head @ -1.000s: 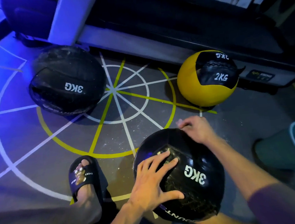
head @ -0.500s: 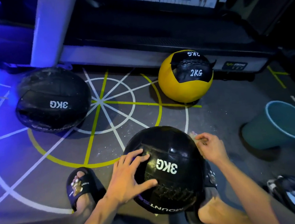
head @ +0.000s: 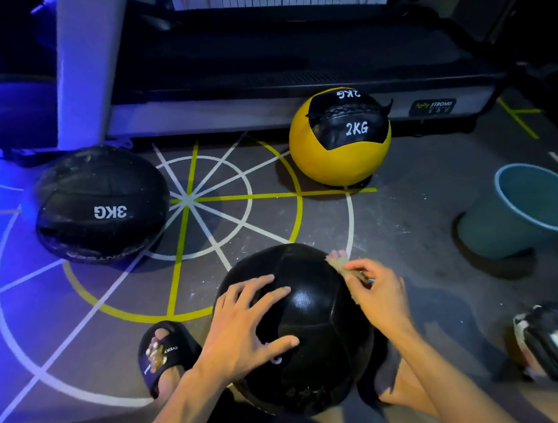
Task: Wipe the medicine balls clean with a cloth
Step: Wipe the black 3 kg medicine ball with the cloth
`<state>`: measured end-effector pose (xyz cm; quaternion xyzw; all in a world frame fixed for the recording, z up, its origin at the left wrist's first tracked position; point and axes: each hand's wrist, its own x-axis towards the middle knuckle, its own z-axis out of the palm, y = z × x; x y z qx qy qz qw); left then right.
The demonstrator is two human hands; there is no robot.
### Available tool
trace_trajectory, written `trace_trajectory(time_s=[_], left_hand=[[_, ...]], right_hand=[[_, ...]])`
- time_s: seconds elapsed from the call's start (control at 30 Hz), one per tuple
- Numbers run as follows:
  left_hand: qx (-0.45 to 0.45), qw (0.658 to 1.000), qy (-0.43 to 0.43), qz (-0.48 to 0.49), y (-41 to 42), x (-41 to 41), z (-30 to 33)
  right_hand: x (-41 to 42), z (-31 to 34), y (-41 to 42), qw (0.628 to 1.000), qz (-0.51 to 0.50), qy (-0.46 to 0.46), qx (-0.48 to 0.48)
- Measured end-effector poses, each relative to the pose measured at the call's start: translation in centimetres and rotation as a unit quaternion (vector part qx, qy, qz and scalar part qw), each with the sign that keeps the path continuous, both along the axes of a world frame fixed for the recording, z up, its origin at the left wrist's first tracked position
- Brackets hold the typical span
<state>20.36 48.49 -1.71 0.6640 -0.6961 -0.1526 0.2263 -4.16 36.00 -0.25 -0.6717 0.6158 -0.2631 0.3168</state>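
- Right hand [head: 379,292] pinches a small pale cloth [head: 341,266] against the near black ball's [head: 313,322] upper right side.
- Left hand [head: 246,327] rests spread, grip released, on that ball's top left.
- The ball sits on the floor [head: 405,221] between the person's feet.
- Beyond lie a black 3KG ball [head: 100,205] and a yellow 2KG ball [head: 340,139].

Bare forearms, black slide sandal [head: 163,352] (white lettering on strap)

We saw the near black medicine ball [head: 315,312] had glossy, fine-grained leather-like skin; the far 3KG ball [head: 100,205] looked scuffed and dusty, the bucket [head: 518,212] smooth matt plastic.
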Motion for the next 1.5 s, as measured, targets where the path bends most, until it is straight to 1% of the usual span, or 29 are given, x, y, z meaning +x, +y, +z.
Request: trace_trajectory(time_s=[0.03, 0.1, 0.2, 0.27, 0.33, 0.4, 0.47, 0.5, 0.53, 0.57, 0.6, 0.63, 0.73, 0.77, 0.8, 0.87, 0.9, 0.93, 0.97, 1.07, 1.1, 1.2, 1.27, 1.33, 1.43, 1.47, 1.5], left_hand=[[-0.002, 1.000, 0.008, 0.003, 0.2, 0.1, 0.0], [0.003, 1.000, 0.013, 0.004, 0.3, 0.3, 0.0], [0.000, 1.000, 0.026, 0.003, 0.6, 0.3, -0.5], [-0.006, 1.000, 0.026, 0.001, 0.7, 0.1, -0.8], [-0.012, 1.000, 0.023, 0.001, 0.7, -0.1, -0.9], [-0.017, 1.000, 0.026, 0.004, 0.7, -0.2, -1.0], [-0.021, 0.999, 0.028, 0.002, 0.9, -0.3, -1.2], [-0.023, 0.999, 0.027, 0.001, 1.1, -0.4, -1.3], [-0.025, 0.999, 0.027, 0.002, 1.2, -0.5, -1.5], [-0.027, 0.999, 0.027, 0.002, 1.3, -0.6, -1.5], [-0.028, 0.999, 0.029, 0.001, 1.3, -0.9, -1.5], [-0.031, 0.999, 0.032, -0.001, 1.3, -1.2, -1.5], [-0.042, 0.998, 0.044, 0.000, 1.3, -2.2, -1.5], [-0.044, 0.998, 0.048, 0.002, 1.3, -2.3, -1.6], [-0.046, 0.998, 0.051, 0.003, 1.4, -2.4, -1.6], [-0.049, 0.998, 0.050, 0.000, 1.6, -2.2, -1.7], [-0.049, 0.998, 0.045, -0.003, 1.6, -2.2, -1.8], [-0.048, 0.998, 0.040, -0.007, 1.5, -2.2, -1.8], [-0.046, 0.998, 0.039, -0.009, 1.6, -2.3, -1.8], [-0.046, 0.998, 0.048, 0.001, 1.7, -2.1, -1.8], [-0.043, 0.998, 0.047, 0.002, 1.6, -2.0, -1.8], [-0.040, 0.998, 0.046, 0.000, 1.6, -1.6, -1.7], [-0.037, 0.999, 0.040, -0.003, 1.5, -1.9, -1.7], [-0.041, 0.998, 0.042, 0.003, 1.5, -2.1, -1.6], [-0.041, 0.998, 0.050, 0.003, 1.4, -2.1, -1.6], [-0.041, 0.998, 0.047, 0.003, 1.4, -2.1, -1.7], [-0.043, 0.998, 0.044, 0.003, 1.3, -2.3, -1.7]], right_hand=[[-0.4, -0.2, -0.4, 1.000, -0.026, -0.007, 0.016], [-0.8, -0.4, -0.8, 0.997, -0.056, 0.010, 0.053], [-1.1, -0.6, -0.8, 0.992, -0.062, 0.029, 0.110], [-0.6, -0.6, -1.2, 0.990, -0.060, 0.026, 0.126], [1.6, 0.2, -1.8, 0.993, -0.042, 0.043, 0.101], [5.6, 1.3, -2.2, 0.996, 0.007, 0.055, 0.063], [10.0, 2.7, -1.6, 0.992, 0.107, 0.054, 0.039], [11.7, 3.3, -1.1, 0.984, 0.165, 0.061, 0.033], [12.6, 3.9, -0.8, 0.973, 0.214, 0.074, 0.034], [12.7, 3.9, -1.1, 0.966, 0.243, 0.081, 0.040], [12.1, 3.7, -1.9, 0.963, 0.251, 0.086, 0.049], [11.2, 3.3, -3.0, 0.966, 0.232, 0.093, 0.062], [8.9, 2.3, -5.8, 0.986, 0.105, 0.109, 0.067], [8.8, 2.0, -5.5, 0.987, 0.110, 0.102, 0.056], [9.1, 2.1, -4.4, 0.983, 0.152, 0.096, 0.042], [9.8, 2.7, -1.7, 0.959, 0.264, 0.099, 0.012], [9.6, 2.8, -1.5, 0.951, 0.292, 0.104, 0.007], [9.1, 2.8, -2.3, 0.950, 0.296, 0.103, 0.013], [8.5, 2.4, -3.8, 0.954, 0.274, 0.122, 0.018], [7.3, 1.3, -6.8, 0.972, 0.174, 0.158, 0.027], [7.5, 1.4, -6.2, 0.971, 0.180, 0.154, 0.020], [8.6, 2.4, -2.4, 0.952, 0.284, 0.114, -0.014], [8.2, 2.6, -2.0, 0.940, 0.323, 0.107, -0.026], [7.2, 2.0, -3.9, 0.955, 0.269, 0.126, -0.010], [4.9, 0.7, -5.9, 0.982, 0.119, 0.146, 0.036], [5.0, 0.6, -5.6, 0.984, 0.106, 0.141, 0.039], [5.5, 0.9, -4.8, 0.984, 0.119, 0.130, 0.031]])
